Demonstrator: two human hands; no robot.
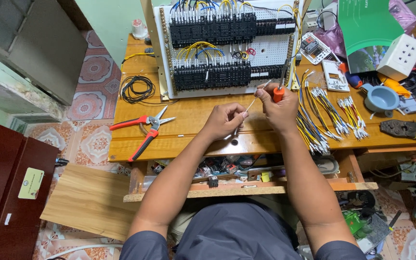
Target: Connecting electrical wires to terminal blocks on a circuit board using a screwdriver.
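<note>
My left hand (226,120) pinches the near end of a thin white wire (252,103) over the wooden workbench (193,130). My right hand (278,108) grips an orange-handled screwdriver (279,91) and also pinches the far end of that wire. Both hands hover just in front of a white perforated panel (270,53) carrying rows of black terminal blocks (213,74) with yellow and blue wiring.
Red-handled snips (145,129) lie at my left, a black wire coil (137,89) behind them. Bundles of cut wires (331,115) lie at my right, with a yellow-handled crimper (410,130), a blue cup (381,98) and a white socket box (400,57). An open drawer (246,175) sits below.
</note>
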